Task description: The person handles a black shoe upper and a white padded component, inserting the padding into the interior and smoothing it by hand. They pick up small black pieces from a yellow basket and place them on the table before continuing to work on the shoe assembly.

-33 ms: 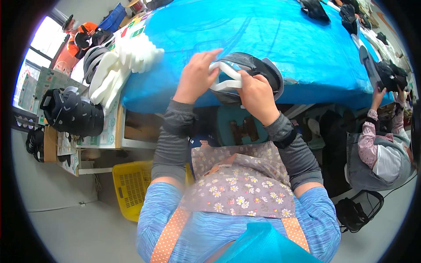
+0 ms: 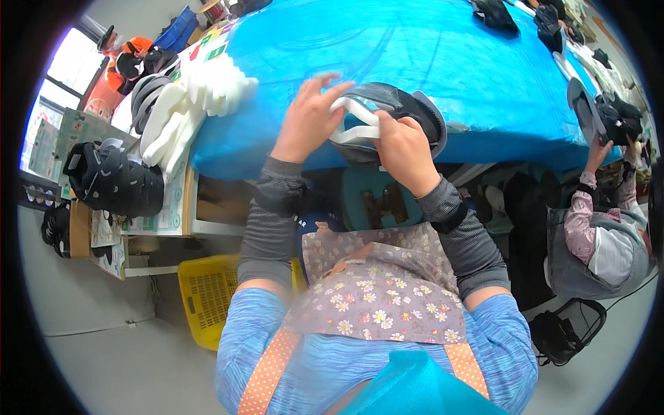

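Hands first: the left hand (image 2: 308, 121) has its fingers spread and curled over a white foam piece (image 2: 356, 121), thumb and fingertips pinching its left end, while the right hand (image 2: 404, 152) is closed around the right side of the same piece, thumb pressed on top. That white piece is a looped, curvy strip, and it sits right against a dark grey padded shell (image 2: 408, 111) that the right hand is also gripping from below. Both things are held just above the near edge of the tabletop (image 2: 429, 55), which is covered in a bright blue sheet.

Off to the left, a stack of more white foam pieces (image 2: 190, 111) lies on the far-left corner of the blue sheet, touching a few grey curved shells (image 2: 145, 93) beside it. Nearer on the left there's a pile of black padded parts (image 2: 114, 180) on a lower side shelf, and a yellow plastic basket (image 2: 207, 297) stands on the floor below that.

On the right, another person (image 2: 602, 235) in a grey vest and pink sleeves sits at the same tabletop, hands up on some black parts (image 2: 612, 117). More dark pieces (image 2: 498, 14) lie at the far side of the blue sheet, well apart from the hands. The person wears a flowered apron with orange dotted straps.
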Motion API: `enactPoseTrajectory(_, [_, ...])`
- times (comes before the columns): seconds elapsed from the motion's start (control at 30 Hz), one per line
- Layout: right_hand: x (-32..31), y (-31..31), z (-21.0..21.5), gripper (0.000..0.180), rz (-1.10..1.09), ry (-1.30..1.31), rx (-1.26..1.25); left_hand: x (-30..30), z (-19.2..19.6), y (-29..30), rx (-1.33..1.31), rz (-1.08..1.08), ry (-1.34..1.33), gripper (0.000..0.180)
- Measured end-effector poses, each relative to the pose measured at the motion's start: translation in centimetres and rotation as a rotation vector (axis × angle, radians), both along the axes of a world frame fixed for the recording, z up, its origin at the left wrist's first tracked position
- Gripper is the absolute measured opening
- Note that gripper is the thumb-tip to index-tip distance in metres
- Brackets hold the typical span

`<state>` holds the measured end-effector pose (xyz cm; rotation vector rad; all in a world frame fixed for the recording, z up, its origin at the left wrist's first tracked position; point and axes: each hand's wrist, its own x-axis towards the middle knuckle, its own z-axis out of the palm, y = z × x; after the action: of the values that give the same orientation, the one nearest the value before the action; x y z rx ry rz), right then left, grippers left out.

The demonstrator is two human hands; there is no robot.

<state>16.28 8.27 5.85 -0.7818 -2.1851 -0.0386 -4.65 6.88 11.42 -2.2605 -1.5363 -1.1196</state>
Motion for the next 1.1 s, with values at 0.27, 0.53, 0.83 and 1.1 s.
enactPoseTrajectory(0.27, [-1.0,0.6,0.0,0.035,-0.009,0.066,-0.006,-1.1,-0.9,1.9,-0.241,-0.271,-0.031,0.042])
enactPoseTrajectory(0.53, [-0.5,0.4,-0.2,0.044,-0.074,0.167,-0.088,-0.2,-1.6,2.8,-0.248,-0.074,-0.077,0.027])
enactPoseTrajectory(0.83, [-1.0,0.9,-1.1,0.036,-0.160,0.215,-0.096,1.0,0.5,2.5,0.136,-0.238,0.169,0.043])
enactPoseTrajectory(1.1, [-1.2,2.0,-1.3,0.036,-0.197,0.163,-0.163,1.3,-0.2,4.2,-0.219,-0.378,0.057,0.032])
